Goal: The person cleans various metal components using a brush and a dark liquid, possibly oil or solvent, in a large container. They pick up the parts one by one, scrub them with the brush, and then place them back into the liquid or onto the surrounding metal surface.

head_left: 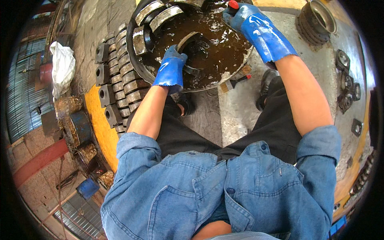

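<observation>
My left hand (171,69), in a blue rubber glove, reaches into a round tub (141,73) of dark, oily liquid. Its fingers close on the edge of a curved metal ring (187,40), partly sunk in the liquid. At the tub's far right side my right hand (245,19), gloved the same way, is closed around a red-tipped handle (233,5); the tool's other end is hidden. Several thick metal rings (166,18) rest inside the tub along its far left wall.
Left of the tub stand rows of metal rings (130,76) and square black blocks with holes (106,96). A brush (236,83) with a red-tipped handle lies by the near rim. A large metal cylinder (316,22) stands far right; bearing housings (346,88) lie nearer. A white bag (62,66) is at left.
</observation>
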### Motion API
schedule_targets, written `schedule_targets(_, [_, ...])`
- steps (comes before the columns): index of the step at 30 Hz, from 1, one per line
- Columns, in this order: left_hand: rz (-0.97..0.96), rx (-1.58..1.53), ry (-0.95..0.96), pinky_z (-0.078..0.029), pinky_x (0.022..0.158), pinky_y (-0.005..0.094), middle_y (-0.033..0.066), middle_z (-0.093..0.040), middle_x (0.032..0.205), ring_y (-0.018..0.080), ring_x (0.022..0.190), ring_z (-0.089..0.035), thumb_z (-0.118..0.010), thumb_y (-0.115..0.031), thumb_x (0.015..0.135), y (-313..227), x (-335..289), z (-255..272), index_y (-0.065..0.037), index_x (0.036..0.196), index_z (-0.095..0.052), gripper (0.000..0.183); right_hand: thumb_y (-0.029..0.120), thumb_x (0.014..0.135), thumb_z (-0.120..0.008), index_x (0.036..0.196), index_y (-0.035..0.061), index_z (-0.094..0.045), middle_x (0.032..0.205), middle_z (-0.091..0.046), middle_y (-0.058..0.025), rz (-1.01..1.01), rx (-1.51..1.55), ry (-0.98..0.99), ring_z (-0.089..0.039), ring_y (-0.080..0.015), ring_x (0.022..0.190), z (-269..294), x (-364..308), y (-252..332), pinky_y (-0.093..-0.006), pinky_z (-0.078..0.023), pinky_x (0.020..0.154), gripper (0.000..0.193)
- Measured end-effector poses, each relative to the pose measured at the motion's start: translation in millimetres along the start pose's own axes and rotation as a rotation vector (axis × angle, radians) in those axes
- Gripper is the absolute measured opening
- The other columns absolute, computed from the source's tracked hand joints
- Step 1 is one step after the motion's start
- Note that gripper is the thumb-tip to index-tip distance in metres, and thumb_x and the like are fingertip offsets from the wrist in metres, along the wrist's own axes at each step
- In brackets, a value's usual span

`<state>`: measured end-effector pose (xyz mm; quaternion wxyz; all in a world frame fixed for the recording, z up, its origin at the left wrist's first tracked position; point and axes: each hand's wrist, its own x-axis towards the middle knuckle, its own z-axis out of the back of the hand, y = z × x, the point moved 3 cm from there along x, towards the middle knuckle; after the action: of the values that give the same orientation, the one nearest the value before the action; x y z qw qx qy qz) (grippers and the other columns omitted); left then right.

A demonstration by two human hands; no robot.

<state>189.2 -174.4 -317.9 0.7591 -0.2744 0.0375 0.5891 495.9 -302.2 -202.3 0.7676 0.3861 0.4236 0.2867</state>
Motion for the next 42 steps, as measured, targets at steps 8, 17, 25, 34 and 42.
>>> schedule_targets(8, [-0.443, 0.403, -0.159, -0.056, 0.095, 0.0503, 0.0237, -0.068, 0.117, 0.0424, 0.112, -0.067, -0.083, -0.018, 0.077, -74, -47, 14, -0.01, 0.143, -0.055, 0.071, 0.031, 0.096, -0.07, 0.105, 0.0096, -0.074, 0.091, -0.074, -0.0125, 0.328, -0.488, -0.209, -0.07, -0.0277, 0.082, -15, -7, 7, -0.0413, -0.056, 0.081, 0.023])
schedule_targets(17, [-0.567, 0.296, -0.24, -0.056, 0.093, 0.0495, 0.0229, -0.07, 0.118, 0.0428, 0.108, -0.068, -0.081, -0.006, 0.072, -32, -59, 1, -0.009, 0.151, -0.05, 0.085, 0.02, 0.084, -0.075, 0.121, 0.0231, -0.075, 0.118, -0.076, -0.0081, 0.507, -0.616, 0.09, -0.073, -0.0293, 0.111, -52, -23, 13, -0.0379, -0.059, 0.095, 0.036])
schedule_targets(25, [-0.652, 0.202, -0.313, -0.052, 0.105, 0.0481, 0.0184, -0.061, 0.142, 0.0402, 0.126, -0.061, -0.08, -0.008, 0.075, -35, -67, 0, -0.008, 0.151, -0.048, 0.082, 0.025, 0.088, -0.075, 0.117, 0.0187, -0.076, 0.122, -0.077, -0.0065, 0.462, -1.011, 0.162, -0.074, -0.0276, 0.113, -75, -38, 24, -0.0467, -0.057, 0.09, 0.029])
schedule_targets(34, [-0.636, 0.299, -0.181, -0.054, 0.102, 0.0493, 0.0204, -0.061, 0.141, 0.0398, 0.124, -0.063, -0.081, -0.009, 0.073, -45, -55, -4, -0.008, 0.154, -0.046, 0.088, 0.023, 0.087, -0.076, 0.128, 0.0204, -0.069, 0.134, -0.07, -0.0083, 0.365, -1.053, 0.256, -0.068, -0.0301, 0.123, -70, -28, 27, -0.0508, -0.055, 0.1, 0.041])
schedule_targets(42, [-0.727, 0.28, -0.319, -0.056, 0.089, 0.0505, 0.0185, -0.067, 0.115, 0.0423, 0.103, -0.066, -0.077, -0.005, 0.071, -22, -24, 21, -0.013, 0.145, -0.055, 0.078, 0.029, 0.088, -0.077, 0.126, 0.0207, -0.071, 0.128, -0.072, -0.013, 0.435, -0.936, 0.152, -0.069, -0.0307, 0.121, -63, -28, 40, -0.0435, -0.056, 0.102, 0.039])
